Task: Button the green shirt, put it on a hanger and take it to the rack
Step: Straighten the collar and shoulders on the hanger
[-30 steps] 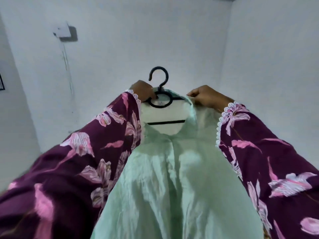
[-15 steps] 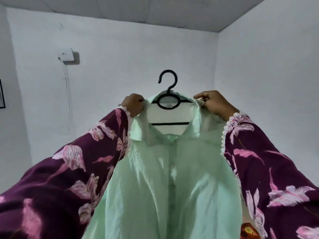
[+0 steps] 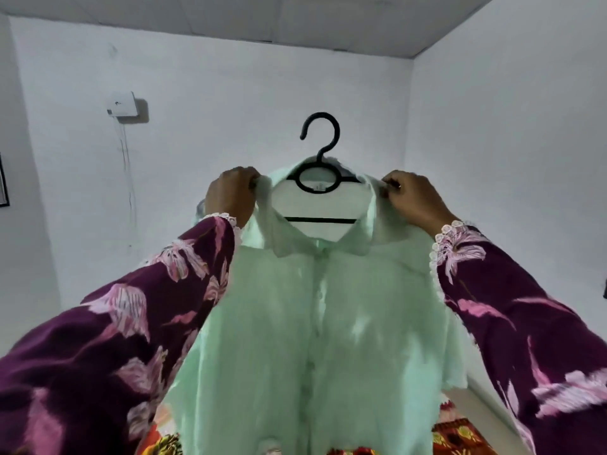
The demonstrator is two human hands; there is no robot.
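While the shirt (image 3: 315,323) hung from the hanger (image 3: 317,178) in front of the person, both hands gripped it at the shoulders, one on each side of the collar. The left hand (image 3: 231,195) had its fingers (image 3: 253,178) closed on the fabric at the left end of the hanger, and the right hand (image 3: 415,200) had its fingers (image 3: 392,185) pinched together on the fabric at the right end. The front was buttoned down the middle, and the hook stood upright above the collar, free of both hands.

Compared with half a second before, the left hand had moved up from the side of the collar to the shoulder line, and the collar lay flatter and more even. The shirt sat more squarely across the hanger, and more of the ceiling (image 3: 295,18) showed. A second before, the left hand had been at the hanger's neck and the shirt's front was less spread.

Around the shirt, the space was open: the white wall (image 3: 230,126) stood well behind the hook, and the side wall (image 3: 509,159) was well apart from the right sleeve (image 3: 525,323). A small white box (image 3: 122,107) sat on the wall to the left, with a cord running down from it. Below the hem, patterned red and orange cloth (image 3: 460,435) showed at the lower edge.
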